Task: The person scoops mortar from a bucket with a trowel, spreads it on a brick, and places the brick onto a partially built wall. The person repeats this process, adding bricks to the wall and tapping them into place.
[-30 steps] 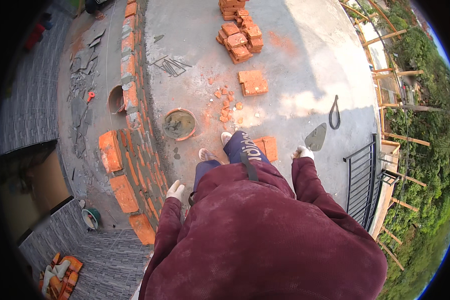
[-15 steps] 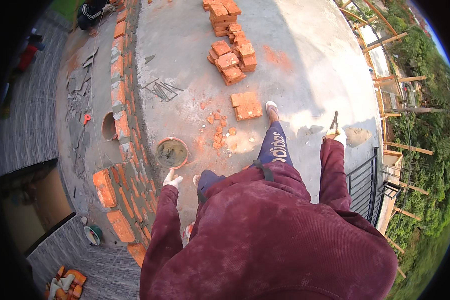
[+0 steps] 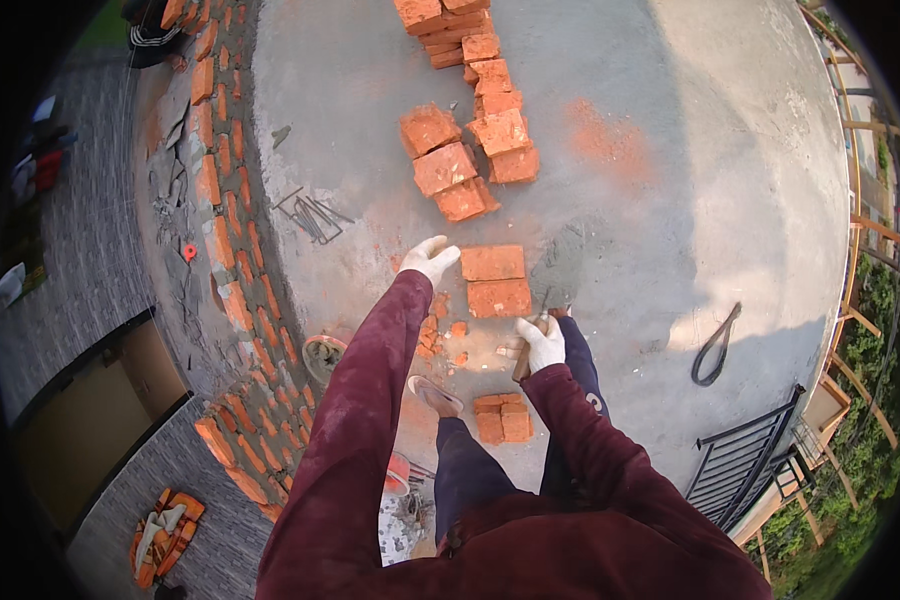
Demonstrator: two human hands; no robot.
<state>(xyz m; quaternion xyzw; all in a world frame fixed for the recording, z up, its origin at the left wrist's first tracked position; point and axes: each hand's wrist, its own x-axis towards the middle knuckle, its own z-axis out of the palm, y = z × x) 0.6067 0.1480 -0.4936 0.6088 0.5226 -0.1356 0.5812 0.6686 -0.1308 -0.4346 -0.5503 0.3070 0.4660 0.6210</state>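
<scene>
My left hand (image 3: 430,258), in a white glove, reaches forward with its fingers stretched out and apart, holding nothing. Just to its right, two orange bricks (image 3: 495,297) lie side by side on the concrete. My right hand (image 3: 545,343), also gloved, is closed around a hand tool (image 3: 521,362) with a brownish handle; a thin dark part sticks out ahead of the fingers, and the tool's kind cannot be made out. Beyond my left hand, a stack of bricks (image 3: 445,168) stands beside a longer row of piled bricks (image 3: 500,130). Brick fragments (image 3: 428,335) are scattered below the left hand.
A low wall of bricks and mortar (image 3: 240,220) runs along the left. Near it are a bucket (image 3: 322,358) and bent metal rods (image 3: 315,215). More bricks (image 3: 502,420) lie between my feet. A dark looped cord (image 3: 718,345) and black railing (image 3: 745,455) are right; another person (image 3: 155,35) is far left.
I have moved forward toward the bricks. My left hand has gone from beside the bucket to the brick pair; my right hand has swung inward with the tool.
</scene>
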